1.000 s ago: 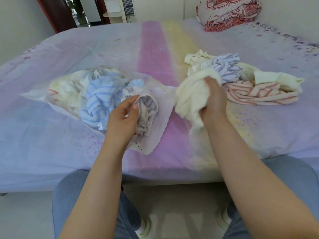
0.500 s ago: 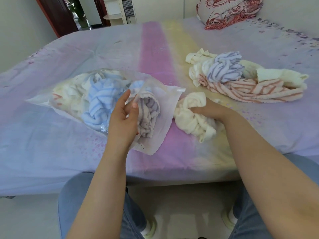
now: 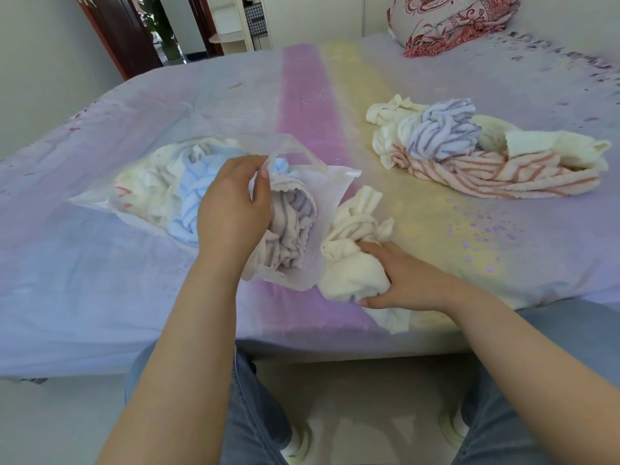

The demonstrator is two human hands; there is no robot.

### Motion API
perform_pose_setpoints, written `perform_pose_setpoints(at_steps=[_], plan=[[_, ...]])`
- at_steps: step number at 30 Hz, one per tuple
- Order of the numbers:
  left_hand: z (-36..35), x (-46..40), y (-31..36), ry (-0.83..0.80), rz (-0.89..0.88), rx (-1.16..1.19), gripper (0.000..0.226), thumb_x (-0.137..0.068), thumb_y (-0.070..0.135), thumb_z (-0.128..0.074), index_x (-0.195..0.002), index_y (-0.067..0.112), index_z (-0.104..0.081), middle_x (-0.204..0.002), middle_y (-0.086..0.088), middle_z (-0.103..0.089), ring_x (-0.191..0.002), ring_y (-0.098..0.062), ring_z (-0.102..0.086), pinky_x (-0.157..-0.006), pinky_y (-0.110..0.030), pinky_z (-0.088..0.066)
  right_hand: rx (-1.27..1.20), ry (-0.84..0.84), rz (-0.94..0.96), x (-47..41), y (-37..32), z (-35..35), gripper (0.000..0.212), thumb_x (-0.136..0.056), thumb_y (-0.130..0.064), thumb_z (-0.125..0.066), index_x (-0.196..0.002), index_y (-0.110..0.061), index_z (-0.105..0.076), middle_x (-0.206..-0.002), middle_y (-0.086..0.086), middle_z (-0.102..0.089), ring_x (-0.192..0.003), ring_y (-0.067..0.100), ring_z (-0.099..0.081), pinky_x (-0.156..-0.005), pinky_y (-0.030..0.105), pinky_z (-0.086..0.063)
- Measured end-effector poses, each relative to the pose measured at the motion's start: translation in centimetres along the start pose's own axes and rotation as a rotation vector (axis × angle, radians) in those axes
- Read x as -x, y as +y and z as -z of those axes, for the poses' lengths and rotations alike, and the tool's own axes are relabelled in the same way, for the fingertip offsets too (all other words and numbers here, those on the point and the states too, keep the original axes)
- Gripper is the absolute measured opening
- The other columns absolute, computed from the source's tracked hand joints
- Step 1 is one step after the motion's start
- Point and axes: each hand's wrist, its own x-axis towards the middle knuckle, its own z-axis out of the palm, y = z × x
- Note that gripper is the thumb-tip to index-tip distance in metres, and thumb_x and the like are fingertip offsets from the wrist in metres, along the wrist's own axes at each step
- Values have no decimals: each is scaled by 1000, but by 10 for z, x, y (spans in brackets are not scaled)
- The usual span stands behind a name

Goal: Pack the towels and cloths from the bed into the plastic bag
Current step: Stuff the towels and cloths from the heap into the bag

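Note:
A clear plastic bag [image 3: 330,182] lies on the bed [image 3: 100,263] with its mouth facing right; inside it show a blue striped towel [image 3: 191,186], pale cloths and a lilac striped towel [image 3: 292,226] at the opening. My left hand [image 3: 231,209] pinches the bag's upper rim and lifts it. My right hand [image 3: 399,280] grips a cream towel [image 3: 352,260] bunched on the bed just right of the bag's mouth. A pile of towels [image 3: 486,156] lies at the right: a lilac striped one on top, a red striped one and cream ones beneath.
A red patterned pillow [image 3: 453,21] sits at the bed's far right corner. A dark wooden door frame [image 3: 117,31] and a white shelf [image 3: 248,21] stand beyond the bed. My knees in jeans are below the near bed edge.
My right hand carried the cream towel from the pile down to the bed beside the bag's mouth. My left hand shifted up on the bag's rim, raising it.

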Motion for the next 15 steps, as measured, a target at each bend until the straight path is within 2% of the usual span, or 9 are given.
perform_pose_setpoints(at_steps=[3,5,7,10,12,13,15], plan=[[-5,-8,0,-25,-47,-16,38,-101,32,-37,-131,24,-58,-125,5,-64,-113,-21,-58,-91,-30,-46,-196,63,62,2,-1,0,76,-75,-33,-78,-135,-47,-33,-136,-15,-45,-122,8,-48,-98,25,-39],[-6,-9,0,-46,-66,7,41,-100,34,-35,-134,24,-56,-115,4,-67,-117,-22,-56,-95,-37,-47,-385,86,90,6,-8,3,72,-76,-23,-80,-127,-46,-34,-127,-27,-46,-112,-11,-49,-93,17,-41],[-4,-10,-4,-73,-95,48,41,-100,34,-36,-134,22,-56,-111,9,-66,-119,-18,-55,-98,-29,-44,-511,92,135,8,-17,8,74,-74,-14,-81,-126,-33,-33,-120,-23,-48,-98,-23,-49,-85,6,-41],[2,-12,-5,-130,-65,175,35,-103,27,-41,-134,21,-57,-126,14,-59,-121,1,-51,-99,-9,-35,-611,96,194,-2,-56,23,72,-74,-5,-79,-128,-27,-36,-105,-24,-49,-81,-29,-51,-71,-3,-41],[7,-12,-2,-130,4,321,33,-103,25,-43,-131,20,-60,-127,11,-62,-117,4,-54,-99,-10,-39,-573,310,246,-28,-85,25,71,-77,-8,-75,-134,-26,-38,-112,-18,-52,-94,-15,-55,-81,6,-46],[9,-12,1,-118,41,397,31,-103,23,-43,-129,20,-60,-125,9,-64,-115,3,-57,-98,-12,-42,-507,449,280,-44,-99,21,64,-79,-15,-72,-133,-27,-40,-117,-13,-54,-101,-5,-56,-86,15,-49],[12,-11,5,-69,73,485,30,-103,21,-43,-126,20,-62,-120,9,-66,-111,6,-59,-96,-13,-45,-251,635,265,-78,-113,7,48,-82,-38,-59,-127,-28,-44,-120,-4,-55,-105,14,-56,-84,33,-51]])
